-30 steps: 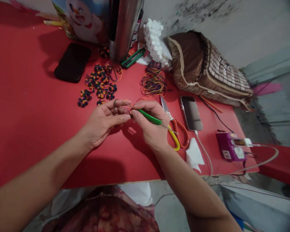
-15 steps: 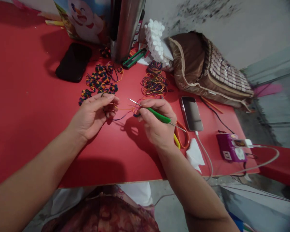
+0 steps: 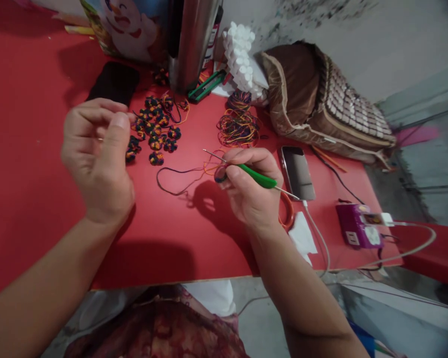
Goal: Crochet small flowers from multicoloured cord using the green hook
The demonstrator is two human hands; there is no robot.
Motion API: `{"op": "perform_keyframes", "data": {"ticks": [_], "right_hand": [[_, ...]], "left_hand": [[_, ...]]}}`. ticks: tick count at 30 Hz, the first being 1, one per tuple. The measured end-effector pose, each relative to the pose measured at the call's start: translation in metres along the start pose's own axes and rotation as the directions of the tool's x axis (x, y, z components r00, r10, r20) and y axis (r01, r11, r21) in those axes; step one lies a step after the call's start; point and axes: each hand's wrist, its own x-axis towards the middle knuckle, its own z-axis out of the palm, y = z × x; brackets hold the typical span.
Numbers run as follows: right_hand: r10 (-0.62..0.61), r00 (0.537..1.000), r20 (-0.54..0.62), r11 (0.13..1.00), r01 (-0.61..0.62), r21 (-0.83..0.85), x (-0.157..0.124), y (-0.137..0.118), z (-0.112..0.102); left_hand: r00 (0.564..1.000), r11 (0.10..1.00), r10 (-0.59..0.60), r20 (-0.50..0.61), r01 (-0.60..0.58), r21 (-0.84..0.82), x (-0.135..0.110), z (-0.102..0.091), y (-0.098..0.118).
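My right hand (image 3: 252, 186) grips a crochet hook (image 3: 259, 176) by its green handle, the thin metal tip pointing up and left. Pinched in the same fingers is a small dark ring-shaped bit of yarn work (image 3: 220, 174), with orange loops beside the hook. A dark yarn loop (image 3: 162, 186) trails from it across the red table. My left hand (image 3: 100, 159) is raised to the left, fingers curled and thumb against the forefinger; what they hold, if anything, is hidden. Just beyond it lie several crocheted dark-and-orange flower pieces (image 3: 156, 141).
Behind are a tangled yarn bundle (image 3: 239, 129), a green cutter (image 3: 207, 87), a metal flask (image 3: 192, 44) and a brown bag (image 3: 298, 89). A dark phone (image 3: 115, 82) lies at left; a charging phone (image 3: 297, 171), orange-handled scissors (image 3: 288, 211) and a purple power box (image 3: 354, 226) stand right.
My left hand has moved left and up, away from the work, uncovering more flower pieces. The yarn now lies in a loop on the table. My right hand has shifted slightly right with the hook.
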Motion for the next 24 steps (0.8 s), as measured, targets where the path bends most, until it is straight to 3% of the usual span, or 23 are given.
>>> {"op": "perform_keyframes", "data": {"ticks": [2, 4, 6, 7, 12, 15, 18, 20, 24], "right_hand": [[0.005, 1.0, 0.018, 0.999, -0.005, 0.033, -0.001, -0.002, 0.005], [0.016, 0.999, 0.029, 0.996, -0.018, 0.088, -0.002, -0.007, 0.01], [0.048, 0.998, 0.028, 0.992, -0.051, 0.111, -0.001, -0.014, 0.016], [0.065, 0.997, 0.032, 0.992, -0.068, 0.105, -0.001, -0.018, 0.018], [0.054, 0.996, 0.066, 0.994, -0.06, 0.093, 0.007, -0.028, 0.024], [0.034, 0.994, 0.107, 0.986, -0.051, 0.157, 0.007, -0.019, 0.023], [0.028, 0.991, 0.128, 0.986, -0.049, 0.162, 0.003, -0.005, 0.02], [0.05, 0.989, 0.137, 0.987, -0.07, 0.141, 0.0, 0.004, 0.016], [0.101, 0.98, 0.17, 0.976, -0.131, 0.174, -0.001, 0.01, 0.014]], "left_hand": [[0.963, 0.984, -0.135, 0.233, 0.159, -0.084, -0.004, 0.001, 0.0], [0.821, 0.926, -0.271, 0.502, 0.365, -0.098, -0.008, 0.001, 0.0], [0.697, 0.86, -0.322, 0.641, 0.498, -0.11, -0.01, 0.002, -0.002], [0.664, 0.845, -0.319, 0.676, 0.523, -0.115, -0.01, 0.001, -0.003], [0.643, 0.886, -0.247, 0.725, 0.452, -0.1, -0.009, 0.003, -0.014], [0.628, 0.834, -0.334, 0.703, 0.544, -0.09, -0.01, 0.005, -0.017], [0.545, 0.642, -0.541, 0.641, 0.76, -0.104, -0.009, 0.006, -0.015], [0.522, 0.511, -0.596, 0.61, 0.833, -0.213, -0.006, 0.009, -0.011], [0.356, 0.175, -0.736, 0.575, 0.922, -0.346, 0.0, 0.015, -0.007]]}}
